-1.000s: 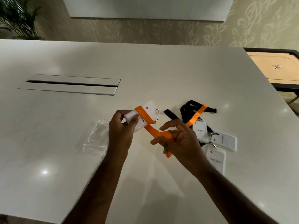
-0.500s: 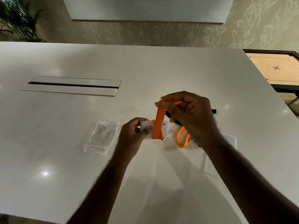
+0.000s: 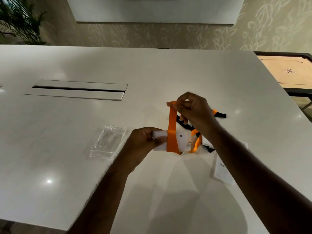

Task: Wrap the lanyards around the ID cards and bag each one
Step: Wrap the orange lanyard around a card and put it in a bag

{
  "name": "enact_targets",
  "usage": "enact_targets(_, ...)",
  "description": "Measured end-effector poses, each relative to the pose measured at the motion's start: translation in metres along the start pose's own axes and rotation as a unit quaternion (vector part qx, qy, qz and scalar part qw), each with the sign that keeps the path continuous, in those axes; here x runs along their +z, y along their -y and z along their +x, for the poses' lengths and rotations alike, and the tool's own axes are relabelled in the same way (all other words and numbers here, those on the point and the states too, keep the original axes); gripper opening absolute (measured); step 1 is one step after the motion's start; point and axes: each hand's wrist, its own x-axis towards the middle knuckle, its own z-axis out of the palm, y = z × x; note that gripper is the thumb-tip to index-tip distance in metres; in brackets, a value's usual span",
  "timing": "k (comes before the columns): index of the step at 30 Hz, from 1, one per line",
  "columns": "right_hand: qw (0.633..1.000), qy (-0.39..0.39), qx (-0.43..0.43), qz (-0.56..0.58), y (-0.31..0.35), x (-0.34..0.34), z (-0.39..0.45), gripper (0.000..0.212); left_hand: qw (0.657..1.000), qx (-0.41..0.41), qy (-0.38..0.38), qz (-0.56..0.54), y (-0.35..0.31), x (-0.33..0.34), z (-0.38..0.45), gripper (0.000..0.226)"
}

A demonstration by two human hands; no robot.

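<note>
1. The card (image 3: 170, 140) is held level above the table (image 3: 152, 68), in front of the person, with the orange lanyard (image 3: 172, 125) crossing its middle in a band and rising taut from its far edge.
2. The left hand (image 3: 145, 141) pinches the card's left end, thumb on top and fingers closed beneath it.
3. The right hand (image 3: 194, 110) is up and beyond the card, fingers closed on the lanyard's upper end; a slack loop of the same strap hangs off the card's right end near its metal clip.
4. Step in hand, as I judge it: winding, with at least one turn laid and the slack not yet taken up.
5. The next move probably calls for carrying the strap over and under the card again, kept taut so the turns do not slide off, while the left hand keeps the card from twisting.
6. A bag (image 3: 108, 142) lies flat on the table just left of the left hand, ready for bagging; nothing blocks it.
7. To the right, partly behind the right arm, lie a black lanyard (image 3: 219, 115) and a spare card (image 3: 222, 169); the hanging loop could snag on them.
</note>
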Motion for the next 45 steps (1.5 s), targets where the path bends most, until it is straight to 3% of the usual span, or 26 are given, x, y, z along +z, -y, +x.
enact_targets(5,0.995,0.049,0.081,0.026,-0.023,0.004,-0.011,0.028,0.998,0.023,-0.01,-0.06,-0.009,-0.007,0.002,0.025)
enact_targets(8,0.987,0.037,0.145,0.052,-0.038,0.006,-0.022,0.043,0.994,0.043,-0.04,-0.089,-0.014,-0.012,0.006,0.029)
enact_targets(12,0.982,0.074,0.162,0.068,-0.048,0.01,-0.043,0.037,0.99,0.059,-0.079,-0.103,-0.015,-0.018,0.012,0.023)
enact_targets(17,0.981,0.116,0.124,0.098,-0.051,0.019,-0.063,0.017,0.988,0.046,-0.128,-0.071,-0.015,-0.017,0.019,0.029)
enact_targets(23,0.995,0.062,0.079,0.021,-0.052,0.036,-0.073,0.01,0.982,0.031,-0.181,-0.039,-0.008,-0.01,0.025,0.03)
enact_targets(28,0.991,0.109,0.07,0.022,-0.04,0.041,-0.079,0.01,0.97,0.023,-0.24,0.01,0.0,-0.009,0.027,0.01)
enact_targets(33,0.993,0.108,0.053,-0.017,-0.019,0.036,-0.079,0.011,0.963,0.028,-0.26,0.058,0.006,-0.008,0.026,0.018)
enact_targets(35,0.994,0.098,0.044,-0.033,-0.008,0.033,-0.075,0.015,0.963,0.03,-0.256,0.075,0.007,-0.005,0.025,0.023)
enact_targets(38,0.996,0.074,0.046,0.01,0.007,0.028,-0.066,0.02,0.972,0.032,-0.222,0.067,0.007,0.001,0.023,0.011)
enact_targets(45,0.999,-0.027,0.038,-0.005,0.018,0.026,-0.042,0.025,0.981,0.074,-0.159,0.088,0.001,0.009,0.019,0.018)
